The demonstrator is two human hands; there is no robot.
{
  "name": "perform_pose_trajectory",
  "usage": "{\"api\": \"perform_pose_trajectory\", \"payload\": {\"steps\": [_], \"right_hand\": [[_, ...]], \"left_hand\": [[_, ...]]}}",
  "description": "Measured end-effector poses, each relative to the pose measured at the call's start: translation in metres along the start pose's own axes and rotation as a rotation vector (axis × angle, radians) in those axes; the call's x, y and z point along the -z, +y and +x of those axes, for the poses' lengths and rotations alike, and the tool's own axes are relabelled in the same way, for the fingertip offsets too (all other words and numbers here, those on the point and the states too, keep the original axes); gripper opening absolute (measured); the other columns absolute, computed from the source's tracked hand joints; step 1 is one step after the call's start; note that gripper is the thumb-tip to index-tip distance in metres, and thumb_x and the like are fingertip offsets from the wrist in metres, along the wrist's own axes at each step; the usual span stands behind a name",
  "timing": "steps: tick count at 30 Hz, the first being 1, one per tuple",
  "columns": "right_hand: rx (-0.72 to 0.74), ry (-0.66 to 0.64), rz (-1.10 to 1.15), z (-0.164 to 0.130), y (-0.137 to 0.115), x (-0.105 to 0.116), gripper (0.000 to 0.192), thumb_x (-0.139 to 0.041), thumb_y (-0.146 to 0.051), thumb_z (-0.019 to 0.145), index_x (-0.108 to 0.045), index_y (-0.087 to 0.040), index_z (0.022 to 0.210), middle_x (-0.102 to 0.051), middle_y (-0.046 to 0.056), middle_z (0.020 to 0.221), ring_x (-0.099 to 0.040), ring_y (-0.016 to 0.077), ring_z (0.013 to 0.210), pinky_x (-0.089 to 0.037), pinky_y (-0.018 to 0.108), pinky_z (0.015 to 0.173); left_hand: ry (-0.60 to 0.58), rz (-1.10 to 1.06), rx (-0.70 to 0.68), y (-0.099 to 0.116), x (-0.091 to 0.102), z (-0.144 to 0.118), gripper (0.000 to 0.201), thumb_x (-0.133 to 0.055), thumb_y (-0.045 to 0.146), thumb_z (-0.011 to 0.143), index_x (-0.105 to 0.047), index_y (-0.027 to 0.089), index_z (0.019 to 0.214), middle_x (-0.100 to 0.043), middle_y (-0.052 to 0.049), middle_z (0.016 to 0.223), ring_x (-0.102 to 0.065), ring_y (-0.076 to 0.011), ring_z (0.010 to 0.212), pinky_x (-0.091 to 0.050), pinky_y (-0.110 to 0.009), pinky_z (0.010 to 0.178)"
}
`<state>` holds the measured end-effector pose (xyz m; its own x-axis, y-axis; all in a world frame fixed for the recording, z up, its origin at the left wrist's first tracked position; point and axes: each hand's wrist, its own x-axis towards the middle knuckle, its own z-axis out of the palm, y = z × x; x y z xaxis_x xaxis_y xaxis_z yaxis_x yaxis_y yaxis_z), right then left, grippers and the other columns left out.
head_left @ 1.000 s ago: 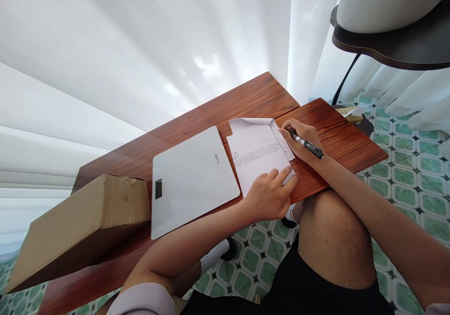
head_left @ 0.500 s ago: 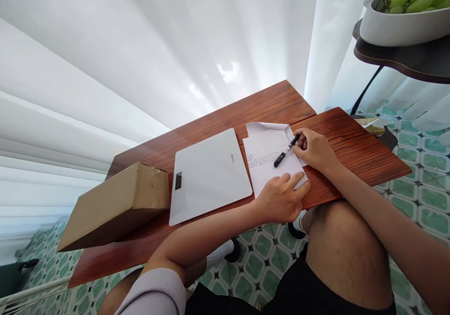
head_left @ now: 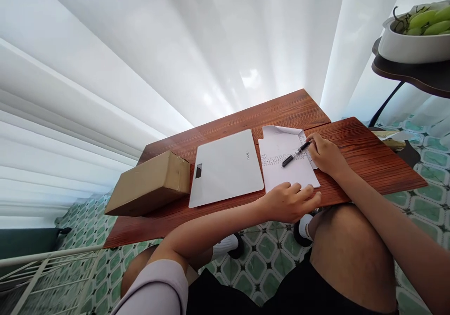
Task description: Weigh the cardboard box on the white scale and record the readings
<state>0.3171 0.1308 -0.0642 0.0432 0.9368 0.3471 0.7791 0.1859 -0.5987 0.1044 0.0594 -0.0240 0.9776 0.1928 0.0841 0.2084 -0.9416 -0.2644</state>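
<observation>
Steadying the paper (head_left: pixel 286 176), seemingly, the left hand (head_left: pixel 290 202) rests fingers apart at its near edge; the right hand (head_left: pixel 326 153) pinches the pen's (head_left: pixel 295 154) far end, perhaps against rolling.

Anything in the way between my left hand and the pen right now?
Nothing visible: only a blank stretch of paper lies between the left hand and the pen. The right hand pinches the pen's far end, not in between.
</observation>
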Motion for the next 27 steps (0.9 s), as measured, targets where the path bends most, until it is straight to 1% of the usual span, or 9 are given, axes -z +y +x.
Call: {"api": "perform_pose_trajectory", "payload": {"steps": [4,7,9,11,13,17,20,23,27], "right_hand": [[0.002,-0.025,-0.032,0.0,0.003,0.0,0.024,-0.038,-0.022,0.093,-0.057,-0.021,0.107,-0.068,0.011,0.085,-0.063,0.0317,0.077,-0.04,0.038,0.067],[0.016,-0.044,-0.041,0.0,0.004,0.0,0.024,-0.037,-0.023,0.094,-0.056,-0.021,0.107,-0.069,0.014,0.089,-0.064,0.0338,0.081,-0.04,0.04,0.068],[0.021,-0.058,-0.051,0.0,0.006,0.0,0.024,-0.036,-0.024,0.095,-0.056,-0.02,0.107,-0.069,0.016,0.09,-0.064,0.0355,0.083,-0.041,0.042,0.068],[0.021,-0.074,-0.068,0.001,0.007,0.0,0.024,-0.035,-0.026,0.095,-0.055,-0.021,0.107,-0.068,0.016,0.09,-0.064,0.0363,0.083,-0.041,0.043,0.068],[0.023,-0.09,-0.095,0.001,0.009,-0.001,0.024,-0.034,-0.026,0.095,-0.054,-0.021,0.107,-0.068,0.015,0.09,-0.064,0.0369,0.084,-0.041,0.043,0.069],[0.02,-0.108,-0.165,0.0,0.011,0.0,0.022,-0.035,-0.025,0.095,-0.052,-0.022,0.109,-0.067,0.016,0.089,-0.064,0.0358,0.085,-0.039,0.042,0.071],[0.025,-0.114,-0.209,0.0,0.01,0.002,0.02,-0.037,-0.026,0.096,-0.05,-0.023,0.111,-0.067,0.016,0.088,-0.063,0.0334,0.083,-0.038,0.041,0.071],[0.023,-0.118,-0.248,0.0,0.008,0.003,0.02,-0.036,-0.028,0.096,-0.049,-0.023,0.109,-0.065,0.013,0.085,-0.063,0.0334,0.082,-0.038,0.04,0.069],[-0.025,-0.122,-0.275,0.001,0.008,0.003,0.022,-0.033,-0.031,0.095,-0.047,-0.024,0.11,-0.066,0.013,0.09,-0.064,0.0342,0.088,-0.04,0.039,0.074]], "left_hand": [[0.075,0.077,-0.047,-0.003,0.013,-0.029,0.036,-0.04,0.024,0.1,-0.057,0.016,0.131,-0.065,-0.011,0.121,-0.056,-0.015,0.075,-0.039,-0.029,0.055],[0.147,0.168,0.011,-0.013,0.03,-0.061,0.032,-0.047,0.024,0.098,-0.059,0.016,0.126,-0.068,-0.008,0.113,-0.057,-0.0143,0.073,-0.04,-0.029,0.056],[0.198,0.213,0.127,-0.022,0.044,-0.085,0.031,-0.049,0.025,0.096,-0.061,0.015,0.123,-0.07,-0.006,0.109,-0.059,-0.0148,0.073,-0.042,-0.03,0.057],[0.219,0.259,0.322,-0.032,0.059,-0.109,0.033,-0.049,0.02,0.092,-0.06,0.016,0.123,-0.071,-0.005,0.109,-0.063,-0.0162,0.079,-0.045,-0.031,0.06],[0.254,0.312,0.475,-0.042,0.071,-0.133,0.037,-0.046,0.014,0.089,-0.059,0.017,0.123,-0.072,-0.004,0.107,-0.065,-0.0167,0.081,-0.045,-0.031,0.062],[0.332,0.394,0.677,-0.053,0.09,-0.176,0.041,-0.048,0.009,0.085,-0.059,0.017,0.124,-0.073,-0.004,0.104,-0.067,-0.0191,0.083,-0.046,-0.031,0.065],[0.394,0.455,0.796,-0.058,0.1,-0.205,0.042,-0.047,0.006,0.083,-0.062,0.017,0.121,-0.073,-0.005,0.101,-0.067,-0.02,0.08,-0.043,-0.031,0.062],[0.492,0.506,0.908,-0.063,0.107,-0.234,0.042,-0.045,0.004,0.081,-0.065,0.018,0.116,-0.073,-0.006,0.098,-0.067,-0.0218,0.081,-0.041,-0.031,0.062],[0.605,0.51,1.043,-0.064,0.105,-0.269,0.04,-0.045,0.004,0.083,-0.067,0.018,0.113,-0.073,-0.007,0.096,-0.066,-0.0234,0.084,-0.045,-0.032,0.071]]}}
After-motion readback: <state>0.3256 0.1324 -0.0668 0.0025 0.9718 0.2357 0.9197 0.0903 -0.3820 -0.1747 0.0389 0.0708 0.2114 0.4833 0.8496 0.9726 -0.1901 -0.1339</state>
